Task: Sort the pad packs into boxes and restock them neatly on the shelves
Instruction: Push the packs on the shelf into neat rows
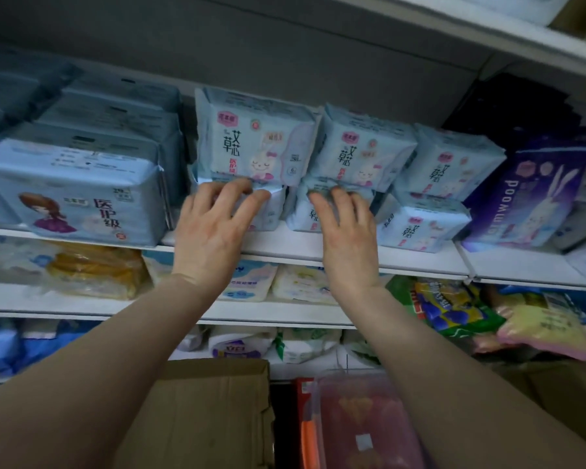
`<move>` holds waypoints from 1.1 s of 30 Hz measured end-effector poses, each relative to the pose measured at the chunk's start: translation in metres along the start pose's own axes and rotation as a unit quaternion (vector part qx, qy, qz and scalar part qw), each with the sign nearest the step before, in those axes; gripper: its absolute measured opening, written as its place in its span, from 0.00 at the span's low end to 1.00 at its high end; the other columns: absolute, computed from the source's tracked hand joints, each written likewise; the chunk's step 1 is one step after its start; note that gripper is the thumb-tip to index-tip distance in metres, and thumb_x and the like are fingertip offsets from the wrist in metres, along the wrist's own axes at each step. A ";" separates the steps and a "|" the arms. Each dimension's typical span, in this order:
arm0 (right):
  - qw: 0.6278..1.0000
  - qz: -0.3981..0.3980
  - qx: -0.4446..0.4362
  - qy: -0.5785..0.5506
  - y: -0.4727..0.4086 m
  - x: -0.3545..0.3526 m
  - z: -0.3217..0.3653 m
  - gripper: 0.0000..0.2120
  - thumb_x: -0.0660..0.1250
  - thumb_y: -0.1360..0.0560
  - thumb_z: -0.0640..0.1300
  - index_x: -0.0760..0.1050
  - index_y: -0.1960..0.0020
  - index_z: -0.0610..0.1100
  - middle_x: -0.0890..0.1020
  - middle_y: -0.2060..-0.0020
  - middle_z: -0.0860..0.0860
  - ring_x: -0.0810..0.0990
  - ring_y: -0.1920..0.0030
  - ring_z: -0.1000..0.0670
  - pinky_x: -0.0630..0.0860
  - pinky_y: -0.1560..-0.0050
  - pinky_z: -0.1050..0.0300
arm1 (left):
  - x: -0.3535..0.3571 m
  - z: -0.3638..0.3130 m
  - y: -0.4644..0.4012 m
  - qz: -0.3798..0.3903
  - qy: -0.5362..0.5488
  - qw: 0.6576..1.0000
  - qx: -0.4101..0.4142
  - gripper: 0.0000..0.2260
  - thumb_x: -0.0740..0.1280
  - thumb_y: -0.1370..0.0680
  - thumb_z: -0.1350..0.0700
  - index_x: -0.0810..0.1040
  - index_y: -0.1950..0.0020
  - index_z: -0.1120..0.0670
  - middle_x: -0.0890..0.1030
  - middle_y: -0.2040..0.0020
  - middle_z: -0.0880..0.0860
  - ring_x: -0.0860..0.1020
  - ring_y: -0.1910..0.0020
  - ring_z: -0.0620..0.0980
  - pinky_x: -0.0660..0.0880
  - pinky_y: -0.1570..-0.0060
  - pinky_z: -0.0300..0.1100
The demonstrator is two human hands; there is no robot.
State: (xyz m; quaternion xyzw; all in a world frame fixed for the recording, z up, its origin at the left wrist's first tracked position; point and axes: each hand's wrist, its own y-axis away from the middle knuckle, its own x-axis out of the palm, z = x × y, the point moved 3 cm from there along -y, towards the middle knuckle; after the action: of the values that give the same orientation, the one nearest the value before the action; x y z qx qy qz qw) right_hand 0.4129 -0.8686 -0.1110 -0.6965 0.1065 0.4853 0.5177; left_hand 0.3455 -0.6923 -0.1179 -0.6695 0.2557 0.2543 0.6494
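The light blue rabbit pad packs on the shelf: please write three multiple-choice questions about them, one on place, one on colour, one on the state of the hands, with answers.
1. Where does the purple rabbit pack stand, seen from the light blue rabbit pad packs?
A. To their right
B. To their left
C. On the shelf below

2. What colour is the dress of the girl printed on the large pack at the left?
A. Green
B. Purple
C. Yellow

3. How are the two hands?
A. Both hang idle below the shelf
B. Both lift a cardboard box
C. Both lie with spread fingers on the lower rabbit packs

Answers
1: A, the purple pack stands right of the stacked blue packs.
2: B, the dress is purple.
3: C, the left hand and the right hand touch the bottom row of packs above the white shelf edge.
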 end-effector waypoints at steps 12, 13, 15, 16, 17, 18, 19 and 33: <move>0.987 0.075 0.039 -0.136 -0.025 -0.047 0.037 0.29 0.65 0.23 0.34 0.61 0.24 0.39 0.74 0.35 0.38 0.74 0.39 0.38 0.71 0.38 0.47 | -0.066 0.011 -0.032 0.023 0.187 0.968 -0.165 0.29 0.67 0.25 0.64 0.61 0.25 0.60 0.65 0.32 0.63 0.67 0.35 0.63 0.68 0.34 0.56; 0.985 0.085 0.051 -0.141 -0.028 -0.047 0.041 0.30 0.64 0.23 0.35 0.58 0.23 0.40 0.75 0.35 0.39 0.75 0.40 0.39 0.71 0.41 0.49 | -0.067 0.013 -0.036 0.047 0.201 0.957 -0.204 0.32 0.67 0.25 0.64 0.58 0.24 0.59 0.64 0.31 0.62 0.68 0.35 0.63 0.69 0.36 0.56; 0.982 0.093 0.072 -0.150 -0.032 -0.046 0.047 0.33 0.64 0.23 0.35 0.54 0.22 0.41 0.77 0.38 0.39 0.76 0.43 0.39 0.71 0.47 0.51 | -0.066 0.017 -0.040 0.094 0.197 0.944 -0.246 0.34 0.67 0.23 0.62 0.53 0.22 0.58 0.65 0.31 0.61 0.71 0.39 0.63 0.71 0.43 0.55; 0.981 0.091 0.079 -0.154 -0.033 -0.046 0.050 0.34 0.64 0.23 0.36 0.52 0.21 0.41 0.77 0.41 0.38 0.76 0.44 0.38 0.71 0.50 0.51 | -0.065 0.017 -0.042 0.111 0.189 0.945 -0.243 0.34 0.66 0.23 0.61 0.52 0.21 0.58 0.66 0.30 0.62 0.72 0.40 0.64 0.71 0.45 0.56; 0.980 0.088 0.084 -0.157 -0.034 -0.045 0.053 0.35 0.64 0.23 0.35 0.52 0.21 0.40 0.78 0.43 0.38 0.76 0.46 0.38 0.70 0.52 0.52 | -0.064 0.018 -0.043 0.125 0.182 0.946 -0.236 0.34 0.66 0.22 0.60 0.52 0.21 0.58 0.66 0.30 0.62 0.72 0.39 0.65 0.71 0.44 0.56; 0.980 0.086 0.087 -0.158 -0.035 -0.044 0.055 0.35 0.64 0.23 0.35 0.52 0.21 0.40 0.78 0.44 0.38 0.76 0.46 0.38 0.68 0.53 0.53 | -0.062 0.019 -0.044 0.137 0.180 0.946 -0.233 0.34 0.66 0.22 0.60 0.51 0.21 0.57 0.66 0.29 0.62 0.72 0.38 0.65 0.71 0.43 0.56; 0.980 0.086 0.088 -0.158 -0.035 -0.042 0.057 0.35 0.64 0.23 0.36 0.52 0.21 0.40 0.78 0.45 0.38 0.76 0.46 0.39 0.67 0.54 0.54 | -0.061 0.021 -0.045 0.146 0.181 0.944 -0.235 0.34 0.65 0.22 0.60 0.51 0.21 0.57 0.65 0.28 0.62 0.71 0.37 0.65 0.70 0.41 0.56; 0.970 0.151 0.066 -0.177 -0.035 -0.038 0.057 0.39 0.66 0.27 0.33 0.52 0.21 0.42 0.73 0.35 0.39 0.72 0.36 0.40 0.68 0.36 0.50 | -0.063 0.015 -0.033 0.118 0.209 0.937 -0.253 0.32 0.66 0.23 0.61 0.56 0.23 0.60 0.68 0.33 0.61 0.72 0.38 0.61 0.71 0.41 0.54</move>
State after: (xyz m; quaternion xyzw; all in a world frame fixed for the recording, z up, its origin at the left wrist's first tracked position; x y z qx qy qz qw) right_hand 0.3847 -0.8194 -0.0593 -0.5393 0.1489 0.6658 0.4936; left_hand 0.3209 -0.6758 -0.0513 -0.8148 0.3903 0.2396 0.3554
